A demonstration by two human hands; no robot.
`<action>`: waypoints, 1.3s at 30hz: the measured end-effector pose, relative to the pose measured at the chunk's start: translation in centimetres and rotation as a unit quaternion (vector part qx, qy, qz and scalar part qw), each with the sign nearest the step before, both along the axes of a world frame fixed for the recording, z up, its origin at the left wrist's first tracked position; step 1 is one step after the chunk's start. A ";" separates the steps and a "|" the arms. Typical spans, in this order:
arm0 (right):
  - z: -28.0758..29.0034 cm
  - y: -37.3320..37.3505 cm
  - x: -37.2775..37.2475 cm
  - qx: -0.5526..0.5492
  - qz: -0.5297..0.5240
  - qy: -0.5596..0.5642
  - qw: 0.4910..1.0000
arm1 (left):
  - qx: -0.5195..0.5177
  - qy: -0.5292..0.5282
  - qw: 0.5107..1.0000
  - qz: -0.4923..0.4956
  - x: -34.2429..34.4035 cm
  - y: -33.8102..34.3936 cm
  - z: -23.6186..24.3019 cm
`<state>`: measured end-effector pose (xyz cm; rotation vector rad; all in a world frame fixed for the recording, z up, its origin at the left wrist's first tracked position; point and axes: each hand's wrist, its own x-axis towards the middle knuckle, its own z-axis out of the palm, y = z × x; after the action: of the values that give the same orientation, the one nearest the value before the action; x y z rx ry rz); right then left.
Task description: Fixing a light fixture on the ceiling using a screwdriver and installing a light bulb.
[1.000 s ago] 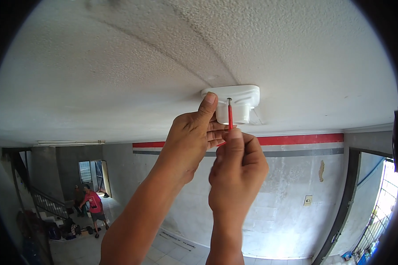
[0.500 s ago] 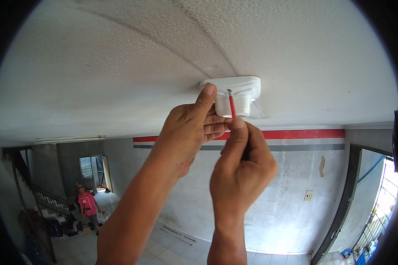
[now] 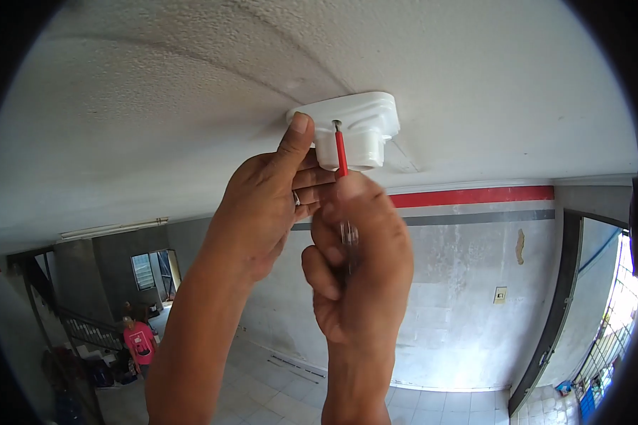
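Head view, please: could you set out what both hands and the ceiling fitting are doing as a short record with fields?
Setting: textured white ceiling above a tiled room
Fitting: white plastic ceiling lamp base, flat against the ceiling
Left hand: thumb pressed on the fitting's edge, fingers curled beneath it
Right hand: closed around the clear handle of a red-shafted screwdriver
Tool: upright, its metal tip at the fitting's underside
Background: person in a pink shirt near a staircase

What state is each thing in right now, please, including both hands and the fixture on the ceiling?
white lamp holder: flat against the ceiling, empty of a bulb.
screwdriver: upright, tip at the holder's base.
right hand: closed around the screwdriver's handle.
left hand: thumb pressed on the holder's edge.
wall switch: mounted on the wall.
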<state>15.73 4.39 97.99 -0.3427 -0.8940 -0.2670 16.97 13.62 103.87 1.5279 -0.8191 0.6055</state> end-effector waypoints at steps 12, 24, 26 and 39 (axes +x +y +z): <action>-0.2 -0.3 1.4 -0.004 -0.043 -0.021 0.999 | -0.009 -0.014 1.000 -0.008 0.5 -0.1 0.1; 0.1 0.9 1.0 -0.053 -0.375 -0.050 0.924 | -0.040 -0.025 0.999 -0.020 -1.1 -0.3 0.0; 0.2 0.6 0.5 -0.052 -0.272 -0.030 0.960 | -0.034 -0.021 0.999 -0.024 -1.1 -0.4 0.0; -1.0 -1.4 0.4 -0.069 0.253 -0.055 0.963 | 0.066 -0.019 0.996 0.059 -0.8 0.8 0.5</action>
<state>16.12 3.01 97.01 -0.2174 -1.0813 0.2528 16.15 14.45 104.38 1.6995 -0.8145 0.6795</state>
